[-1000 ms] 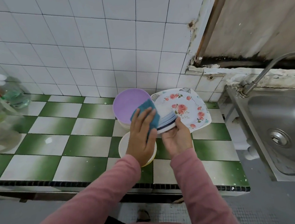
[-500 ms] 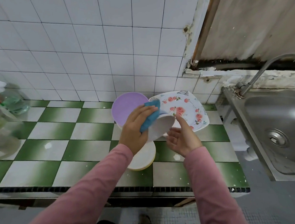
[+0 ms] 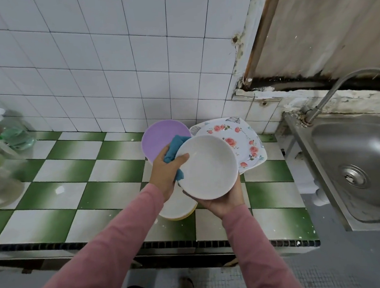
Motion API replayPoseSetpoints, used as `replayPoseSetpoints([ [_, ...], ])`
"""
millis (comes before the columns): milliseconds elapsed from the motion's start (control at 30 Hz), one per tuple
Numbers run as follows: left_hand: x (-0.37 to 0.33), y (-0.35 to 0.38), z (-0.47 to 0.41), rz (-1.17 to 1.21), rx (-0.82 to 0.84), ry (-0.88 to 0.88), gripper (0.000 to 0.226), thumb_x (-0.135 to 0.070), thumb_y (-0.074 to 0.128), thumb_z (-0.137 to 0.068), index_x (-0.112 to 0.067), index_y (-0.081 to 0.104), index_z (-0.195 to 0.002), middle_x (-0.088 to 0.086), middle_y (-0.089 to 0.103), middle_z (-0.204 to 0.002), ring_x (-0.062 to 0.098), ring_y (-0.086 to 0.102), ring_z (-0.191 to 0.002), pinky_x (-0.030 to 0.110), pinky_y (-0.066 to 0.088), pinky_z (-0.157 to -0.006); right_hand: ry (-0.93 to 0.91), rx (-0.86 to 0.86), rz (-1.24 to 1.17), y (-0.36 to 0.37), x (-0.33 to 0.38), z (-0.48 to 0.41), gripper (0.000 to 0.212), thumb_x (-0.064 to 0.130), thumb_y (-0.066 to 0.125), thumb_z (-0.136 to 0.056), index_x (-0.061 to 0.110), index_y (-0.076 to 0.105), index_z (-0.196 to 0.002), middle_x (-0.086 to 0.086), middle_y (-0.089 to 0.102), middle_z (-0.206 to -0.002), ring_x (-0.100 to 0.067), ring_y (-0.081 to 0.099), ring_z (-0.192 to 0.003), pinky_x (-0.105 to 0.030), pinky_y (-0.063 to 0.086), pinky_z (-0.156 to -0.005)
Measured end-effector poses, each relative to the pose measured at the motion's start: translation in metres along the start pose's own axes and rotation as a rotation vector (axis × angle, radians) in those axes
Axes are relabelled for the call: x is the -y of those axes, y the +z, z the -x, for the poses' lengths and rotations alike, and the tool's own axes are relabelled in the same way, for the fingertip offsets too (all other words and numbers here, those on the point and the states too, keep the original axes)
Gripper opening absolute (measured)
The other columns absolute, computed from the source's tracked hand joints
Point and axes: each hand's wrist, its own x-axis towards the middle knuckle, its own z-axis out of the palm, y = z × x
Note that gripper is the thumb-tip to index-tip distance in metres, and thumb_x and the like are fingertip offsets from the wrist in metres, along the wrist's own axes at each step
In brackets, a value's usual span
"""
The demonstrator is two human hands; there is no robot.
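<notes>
While the white bowl is held up over the near middle of the surface, its hollow turned to the camera, the right hand cups it from below, fingers mostly hidden behind it. At its left rim the left hand grips a blue cloth, curled round it, with the thumb pressed over the bowl's edge. Just beneath sits a second pale bowl. Farther off, by the tiled wall, are a purple plate and, to its right, a flowered plate. A steel sink with its tap lies to the right; clear bottles stand far left.
</notes>
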Motion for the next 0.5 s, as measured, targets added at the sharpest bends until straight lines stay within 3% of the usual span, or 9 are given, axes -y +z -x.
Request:
replayPoseSetpoints([
  [100,0.0,-0.001,0.002,0.013,-0.021,0.026,0.03,-0.026,0.057,-0.098,-0.015,0.06,-0.126,0.011,0.068,-0.113,0.029,0.064,-0.102,0.043,0.057,-0.084,-0.031,-0.024,-0.014,-0.006,0.006,0.0,0.069,0.065,0.06,-0.083,0.026,0.056,-0.14,-0.017,0.058,-0.139,-0.046,0.055,-0.122,-0.062,0.041,-0.104],
  [200,-0.008,0.002,0.003,-0.039,-0.161,0.124,0.027,-0.031,0.054,-0.099,-0.02,0.06,-0.122,0.002,0.067,-0.115,0.025,0.064,-0.11,0.041,0.056,-0.091,-0.076,-0.058,-0.024,-0.014,0.013,0.0,0.07,0.064,0.062,-0.083,0.028,0.054,-0.142,-0.016,0.058,-0.14,-0.046,0.057,-0.121,-0.062,0.045,-0.099],
  [300,-0.014,0.016,0.009,-0.188,-0.193,0.332,0.016,-0.026,0.054,-0.1,-0.024,0.059,-0.115,-0.008,0.066,-0.1,0.008,0.066,-0.092,0.025,0.057,-0.077,-0.1,-0.077,-0.018,-0.017,0.012,-0.002,0.068,0.064,0.061,-0.083,0.027,0.056,-0.14,-0.017,0.06,-0.137,-0.047,0.058,-0.12,-0.064,0.045,-0.099],
  [367,-0.011,0.026,0.017,-0.369,-0.114,0.538,0.028,-0.019,0.056,-0.099,-0.018,0.057,-0.128,-0.006,0.066,-0.108,0.003,0.064,-0.086,0.019,0.055,-0.076,-0.088,-0.074,-0.023,-0.015,0.008,-0.005,0.068,0.063,0.062,-0.082,0.026,0.057,-0.139,-0.017,0.061,-0.135,-0.046,0.057,-0.12,-0.065,0.044,-0.1],
  [433,0.008,0.031,0.014,-0.715,0.053,0.804,0.045,-0.01,0.054,-0.097,-0.013,0.048,-0.142,0.003,0.058,-0.135,0.016,0.057,-0.116,0.031,0.047,-0.103,-0.075,-0.07,-0.021,-0.011,0.002,-0.007,0.065,0.063,0.061,-0.081,0.025,0.063,-0.133,-0.016,0.065,-0.129,-0.042,0.06,-0.115,-0.061,0.045,-0.098],
  [467,0.022,0.031,0.008,-0.929,0.143,0.884,0.054,-0.008,0.051,-0.093,-0.013,0.042,-0.146,0.004,0.048,-0.147,0.02,0.043,-0.135,0.037,0.031,-0.117,-0.079,-0.062,-0.021,-0.009,0.0,-0.009,0.061,0.063,0.058,-0.082,0.024,0.067,-0.128,-0.015,0.067,-0.125,-0.04,0.063,-0.111,-0.059,0.046,-0.097],
  [500,0.032,0.031,0.005,-1.114,0.227,0.853,0.06,-0.012,0.048,-0.092,-0.015,0.034,-0.15,0.001,0.035,-0.156,0.019,0.025,-0.146,0.04,0.015,-0.122,-0.094,-0.057,-0.031,-0.007,-0.002,-0.009,0.059,0.064,0.055,-0.084,0.023,0.071,-0.123,-0.015,0.068,-0.123,-0.039,0.065,-0.108,-0.056,0.046,-0.097],
])
